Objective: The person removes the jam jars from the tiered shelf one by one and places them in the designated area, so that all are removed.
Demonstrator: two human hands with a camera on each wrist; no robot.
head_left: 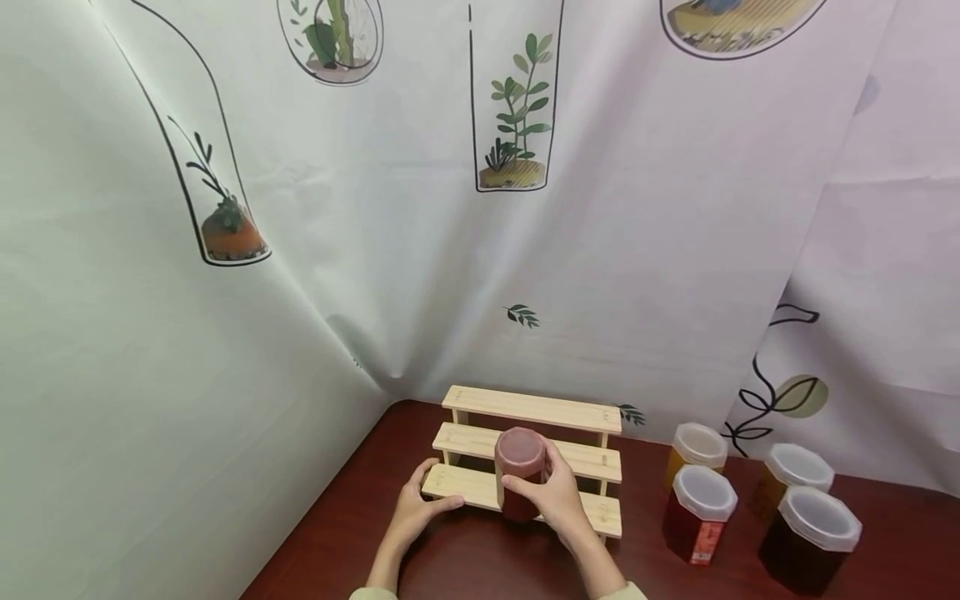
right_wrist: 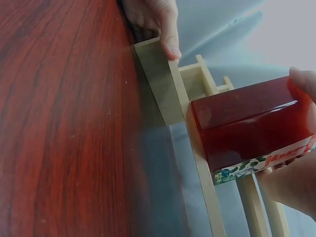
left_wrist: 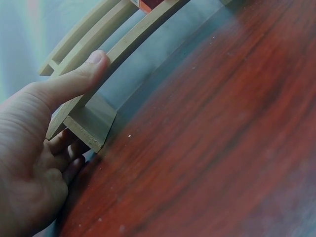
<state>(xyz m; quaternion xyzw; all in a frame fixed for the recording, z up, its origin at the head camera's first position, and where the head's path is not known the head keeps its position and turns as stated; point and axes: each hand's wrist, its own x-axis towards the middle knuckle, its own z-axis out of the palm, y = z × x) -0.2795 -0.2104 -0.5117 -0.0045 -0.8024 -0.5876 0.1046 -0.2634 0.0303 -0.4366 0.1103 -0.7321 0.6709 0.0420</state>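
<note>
A three-step wooden display rack (head_left: 532, 406) stands on the table near the wall corner. My left hand (head_left: 411, 510) grips the left end of its lowest step; in the left wrist view the thumb lies along the front edge and the fingers curl behind the end board (left_wrist: 91, 121). With my right hand (head_left: 558, 500) I hold a dark red jar (head_left: 519, 492) upright, thumb and fingers around its sides near the lid. In the right wrist view the jar's (right_wrist: 247, 128) base is at the lowest step's front edge, and a printed label shows on one side.
To the right of the rack several lidded jars stand on the table: a red one (head_left: 693, 521), a dark one (head_left: 802, 554) and yellowish ones (head_left: 675, 467) behind. A pale cloth (head_left: 615, 250) printed with plants hangs behind the dark red-brown table (head_left: 450, 567).
</note>
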